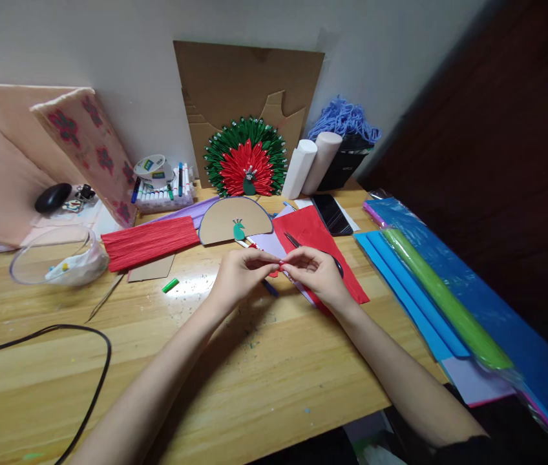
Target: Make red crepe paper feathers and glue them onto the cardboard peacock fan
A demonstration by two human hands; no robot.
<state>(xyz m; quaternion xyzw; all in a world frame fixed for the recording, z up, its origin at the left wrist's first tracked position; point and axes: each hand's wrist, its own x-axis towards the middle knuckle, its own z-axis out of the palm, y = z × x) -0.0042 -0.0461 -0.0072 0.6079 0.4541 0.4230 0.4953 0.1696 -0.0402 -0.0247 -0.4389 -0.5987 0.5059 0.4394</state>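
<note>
Fingers: left hand [242,276] and right hand [316,276] — tips pinching the small red piece [282,265].
Piece: between them; probably light, soft, easily creased — hold by edges.
Red sheet [309,226]: 2 o'clock.
Cardboard half-disc [220,218]: 10 to 11 o'clock.

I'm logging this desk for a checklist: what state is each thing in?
Left hand: pinching the red piece
Right hand: pinching it too
Scissors: partly hidden, open or shut unclear
Red sheet: spread out
Red crepe: folded
Phone: lying down, screen dark
Peacock: upright, tail fanned
Cardboard: upright
Green roll: rolled, wrapped
Cable: curved
</note>
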